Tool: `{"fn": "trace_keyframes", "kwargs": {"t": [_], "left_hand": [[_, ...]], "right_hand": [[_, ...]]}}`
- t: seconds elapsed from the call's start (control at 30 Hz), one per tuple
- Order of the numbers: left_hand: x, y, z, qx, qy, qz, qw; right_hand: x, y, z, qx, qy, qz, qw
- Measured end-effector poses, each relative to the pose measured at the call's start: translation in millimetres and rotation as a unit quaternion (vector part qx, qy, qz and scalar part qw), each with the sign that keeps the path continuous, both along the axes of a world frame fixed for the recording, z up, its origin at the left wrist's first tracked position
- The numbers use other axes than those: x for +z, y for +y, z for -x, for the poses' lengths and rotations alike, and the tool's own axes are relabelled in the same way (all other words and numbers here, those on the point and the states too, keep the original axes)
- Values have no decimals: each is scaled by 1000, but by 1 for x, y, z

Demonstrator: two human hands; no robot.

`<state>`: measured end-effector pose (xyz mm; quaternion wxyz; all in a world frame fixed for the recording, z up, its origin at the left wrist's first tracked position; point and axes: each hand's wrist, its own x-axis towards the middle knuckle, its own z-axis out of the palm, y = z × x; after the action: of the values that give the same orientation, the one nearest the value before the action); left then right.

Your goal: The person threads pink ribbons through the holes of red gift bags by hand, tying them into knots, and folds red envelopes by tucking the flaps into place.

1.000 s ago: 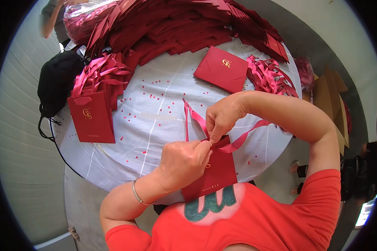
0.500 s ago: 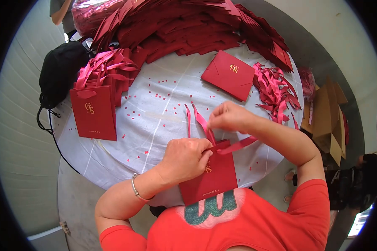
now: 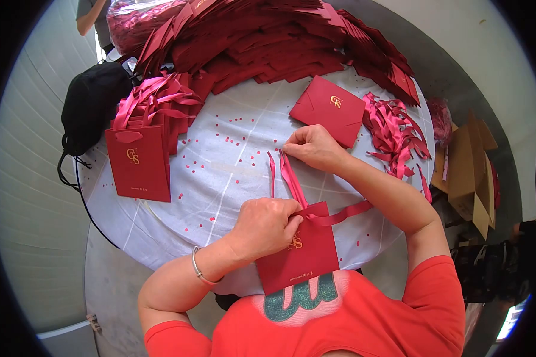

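Her left hand (image 3: pixel 267 228) is curled shut, pinching the top edge of a small matte red paper bag (image 3: pixel 301 253) at the near rim of the round white table (image 3: pixel 220 172). The right hand (image 3: pixel 312 147), arm stretched forward, nips 1 end of the glossy red ribbon (image 3: pixel 292 178) running from that bag. Flat bags (image 3: pixel 268 35) heap beyond.

Bag (image 3: pixel 301 253) at 6 o'clock on worktop (image 3: pixel 232 154), ribbon (image 3: pixel 292 175) running toward 12. Finished bags (image 3: pixel 138 162) at 9, flat bag (image 3: pixel 329 109) at 1, loose ribbons (image 3: pixel 396 131) at 3.
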<state>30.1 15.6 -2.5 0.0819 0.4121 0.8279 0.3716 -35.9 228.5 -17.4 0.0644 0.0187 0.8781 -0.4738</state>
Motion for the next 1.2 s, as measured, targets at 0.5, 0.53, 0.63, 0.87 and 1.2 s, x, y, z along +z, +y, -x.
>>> {"fn": "trace_keyframes", "kwargs": {"t": [0.5, 0.53, 0.63, 0.87, 1.2], "left_hand": [[-8, 4, 5, 35, -31, 27, 999], [-8, 4, 5, 42, -24, 27, 998], [-5, 7, 4, 58, -23, 34, 997], [-1, 8, 1, 82, -15, 83, 993], [-1, 4, 2, 92, -18, 70, 993]], "right_hand": [[51, 42, -111, 158, -1, -95, 983], [53, 44, -120, 181, 15, -130, 975], [57, 45, -136, 193, 9, -113, 975], [89, 32, -145, 137, -67, 47, 987], [96, 50, -150, 230, 62, 470, 850]]}}
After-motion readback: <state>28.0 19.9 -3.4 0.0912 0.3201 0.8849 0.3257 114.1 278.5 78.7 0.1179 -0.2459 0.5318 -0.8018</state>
